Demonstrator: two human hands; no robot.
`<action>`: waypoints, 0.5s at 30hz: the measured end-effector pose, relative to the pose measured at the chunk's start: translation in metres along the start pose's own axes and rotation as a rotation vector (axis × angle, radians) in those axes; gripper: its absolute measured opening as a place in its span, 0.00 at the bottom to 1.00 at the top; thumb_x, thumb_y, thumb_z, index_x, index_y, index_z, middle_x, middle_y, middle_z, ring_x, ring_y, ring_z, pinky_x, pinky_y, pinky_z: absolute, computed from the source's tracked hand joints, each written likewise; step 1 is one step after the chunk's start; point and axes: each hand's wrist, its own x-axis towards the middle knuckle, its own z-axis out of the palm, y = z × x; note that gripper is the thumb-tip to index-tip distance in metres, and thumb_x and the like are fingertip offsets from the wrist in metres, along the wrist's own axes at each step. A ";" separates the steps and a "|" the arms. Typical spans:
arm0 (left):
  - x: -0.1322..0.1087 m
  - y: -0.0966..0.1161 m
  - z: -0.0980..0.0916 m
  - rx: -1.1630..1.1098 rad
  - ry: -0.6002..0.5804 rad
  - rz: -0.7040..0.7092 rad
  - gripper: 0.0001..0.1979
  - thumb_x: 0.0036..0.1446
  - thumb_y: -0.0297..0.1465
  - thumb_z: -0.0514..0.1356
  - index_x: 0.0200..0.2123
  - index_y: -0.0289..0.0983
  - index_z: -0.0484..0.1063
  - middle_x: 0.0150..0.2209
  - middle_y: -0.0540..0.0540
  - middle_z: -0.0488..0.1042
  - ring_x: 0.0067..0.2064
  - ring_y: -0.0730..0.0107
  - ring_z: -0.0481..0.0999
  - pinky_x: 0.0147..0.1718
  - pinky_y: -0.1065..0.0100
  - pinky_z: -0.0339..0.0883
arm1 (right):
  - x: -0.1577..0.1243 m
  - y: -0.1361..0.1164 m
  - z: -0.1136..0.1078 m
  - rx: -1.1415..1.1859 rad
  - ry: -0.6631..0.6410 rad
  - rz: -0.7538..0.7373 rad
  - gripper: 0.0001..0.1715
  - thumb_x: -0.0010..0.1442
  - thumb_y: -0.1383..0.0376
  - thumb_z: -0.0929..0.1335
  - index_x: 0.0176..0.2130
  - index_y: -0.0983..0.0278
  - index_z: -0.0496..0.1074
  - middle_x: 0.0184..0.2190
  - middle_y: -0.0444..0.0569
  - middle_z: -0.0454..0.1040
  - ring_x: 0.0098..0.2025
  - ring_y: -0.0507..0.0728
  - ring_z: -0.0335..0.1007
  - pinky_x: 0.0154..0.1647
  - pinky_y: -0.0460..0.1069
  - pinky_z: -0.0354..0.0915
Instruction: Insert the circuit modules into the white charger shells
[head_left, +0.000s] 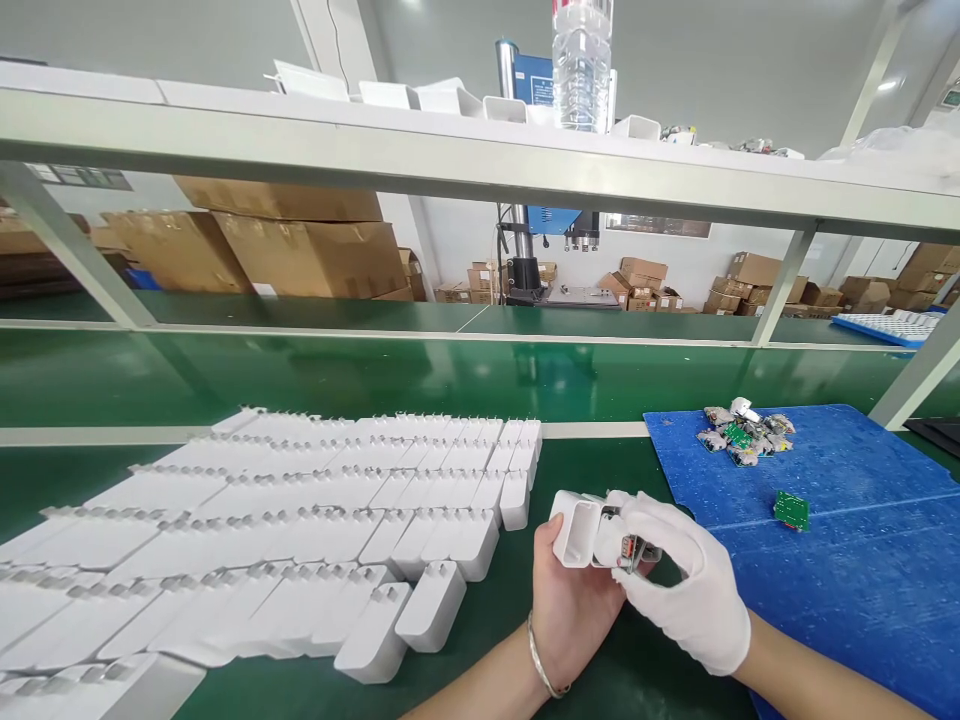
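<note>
My left hand [574, 610], bare with a bracelet at the wrist, is closed around a white plastic housing [576, 530] whose open hollow faces up. My right hand [690, 580], in a white glove, pinches a small circuit board assembly [631, 552] with metal and reddish parts. The assembly is held right beside the housing; whether the two touch I cannot make out. Rows of similar white housings [300, 540] lie packed together at the left, the nearest loose one [431, 605] a little left of my hands.
A blue mat [862, 590] on the right carries a pile of circuit boards [746, 432] and a single green board [791, 510]. Above the green bench runs a metal shelf [450, 150] with a plastic bottle [582, 70]. Cardboard boxes [315, 255] stand behind.
</note>
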 end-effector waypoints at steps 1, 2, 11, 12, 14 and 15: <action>-0.001 -0.001 0.000 -0.006 -0.007 0.007 0.18 0.54 0.43 0.53 0.34 0.35 0.75 0.36 0.42 0.76 0.41 0.58 0.73 0.44 0.59 0.65 | -0.001 0.001 0.000 -0.004 0.007 -0.035 0.20 0.50 0.72 0.67 0.44 0.60 0.73 0.44 0.49 0.77 0.49 0.59 0.73 0.49 0.52 0.72; -0.001 -0.001 -0.001 -0.012 -0.015 0.012 0.18 0.54 0.43 0.54 0.33 0.35 0.75 0.35 0.43 0.76 0.40 0.58 0.73 0.44 0.59 0.65 | -0.003 0.002 0.001 -0.009 0.022 -0.069 0.22 0.50 0.72 0.67 0.45 0.60 0.72 0.44 0.49 0.77 0.49 0.59 0.73 0.49 0.52 0.72; 0.000 -0.002 -0.005 -0.006 -0.099 0.009 0.15 0.45 0.42 0.61 0.29 0.36 0.75 0.26 0.47 0.74 0.32 0.63 0.72 0.41 0.60 0.64 | -0.009 0.014 0.007 -0.001 -0.143 -0.106 0.21 0.48 0.68 0.69 0.44 0.54 0.74 0.40 0.45 0.78 0.46 0.63 0.75 0.52 0.57 0.70; 0.000 -0.002 -0.005 -0.008 -0.101 0.008 0.15 0.44 0.42 0.61 0.29 0.36 0.75 0.26 0.47 0.74 0.33 0.62 0.72 0.41 0.60 0.64 | -0.009 0.014 0.007 -0.005 -0.162 -0.101 0.20 0.48 0.68 0.69 0.44 0.54 0.74 0.40 0.45 0.78 0.46 0.62 0.74 0.53 0.57 0.70; 0.000 -0.002 -0.006 -0.011 -0.102 0.006 0.15 0.44 0.42 0.62 0.29 0.37 0.75 0.26 0.47 0.74 0.34 0.61 0.72 0.41 0.61 0.64 | -0.007 0.012 0.006 -0.003 -0.181 -0.111 0.21 0.49 0.69 0.68 0.44 0.54 0.73 0.41 0.45 0.77 0.46 0.62 0.74 0.54 0.57 0.69; 0.001 -0.002 -0.006 -0.012 -0.101 0.008 0.15 0.44 0.42 0.62 0.29 0.37 0.75 0.26 0.47 0.74 0.35 0.60 0.73 0.41 0.60 0.64 | -0.007 0.011 0.005 -0.001 -0.169 -0.123 0.23 0.49 0.69 0.67 0.46 0.55 0.72 0.42 0.46 0.77 0.47 0.61 0.74 0.54 0.57 0.69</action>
